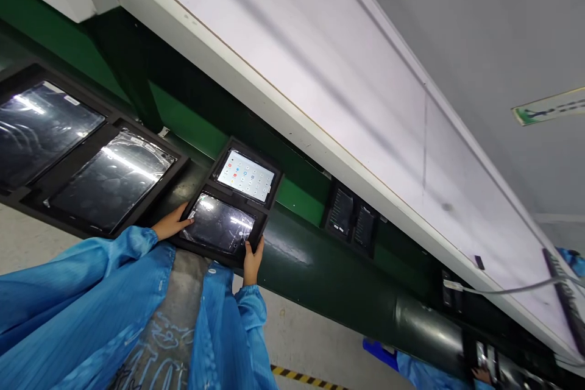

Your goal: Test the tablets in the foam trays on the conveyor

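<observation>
A black tray [234, 197] with two tablets in it is in front of me, at the near edge of the green conveyor. The far tablet [245, 175] is lit and displays app icons on a white screen; the near tablet [219, 223] has a dark, glossy screen with reflections. My left hand [172, 223] grips the tray's left side, thumb on top beside the near tablet. At the near right corner, my right hand [253, 261] holds the tray with its thumb up. The other fingers are partly hidden under the tray.
A larger black tray [116, 122] with two dark tablets lies to the left. Farther right on the conveyor [315, 256] is another tray of devices [351, 219]. A long white shelf [292, 55] overhangs the belt. Another person's hand [482, 374] shows at lower right.
</observation>
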Motion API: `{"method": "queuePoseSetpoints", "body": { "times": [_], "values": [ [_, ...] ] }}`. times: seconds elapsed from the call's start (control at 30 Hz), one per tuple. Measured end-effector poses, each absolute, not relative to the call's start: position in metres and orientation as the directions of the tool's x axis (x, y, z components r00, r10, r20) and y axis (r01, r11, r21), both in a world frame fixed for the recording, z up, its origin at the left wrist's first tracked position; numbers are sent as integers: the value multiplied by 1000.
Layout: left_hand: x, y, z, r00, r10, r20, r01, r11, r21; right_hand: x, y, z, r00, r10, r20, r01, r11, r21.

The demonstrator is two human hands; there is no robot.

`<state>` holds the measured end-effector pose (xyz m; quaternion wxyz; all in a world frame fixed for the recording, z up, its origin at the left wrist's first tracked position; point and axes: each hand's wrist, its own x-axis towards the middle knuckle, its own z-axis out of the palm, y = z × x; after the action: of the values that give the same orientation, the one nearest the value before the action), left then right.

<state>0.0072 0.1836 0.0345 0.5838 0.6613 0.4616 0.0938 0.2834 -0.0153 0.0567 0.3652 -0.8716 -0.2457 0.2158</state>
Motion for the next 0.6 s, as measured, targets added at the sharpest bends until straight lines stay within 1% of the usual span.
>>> {"method": "queuePoseSetpoints", "body": {
  "times": [0.2, 0.3, 0.37, 0.43, 0.5, 0.6],
  "values": [
    [8, 185, 36, 536, 736, -414, 560, 58, 827, 276, -21, 63, 795, 591, -136, 345, -625, -701],
    [9, 186, 43, 525, 768, -366, 587, -15, 809, 275, -19, 68, 795, 600, -89, 394, -623, -676],
    [12, 190, 50, 534, 793, -294, 591, -101, 800, 275, -14, 73, 785, 617, -55, 437, -615, -656],
    [19, 196, 59, 582, 787, -204, 572, -218, 791, 276, -7, 77, 762, 647, -31, 481, -597, -642],
    [30, 205, 67, 656, 743, -133, 538, -337, 772, 279, 4, 80, 743, 669, -15, 509, -579, -637],
    [54, 218, 73, 738, 668, -95, 515, -466, 719, 288, 18, 81, 748, 663, 8, 517, -576, -633]
  ]
}}
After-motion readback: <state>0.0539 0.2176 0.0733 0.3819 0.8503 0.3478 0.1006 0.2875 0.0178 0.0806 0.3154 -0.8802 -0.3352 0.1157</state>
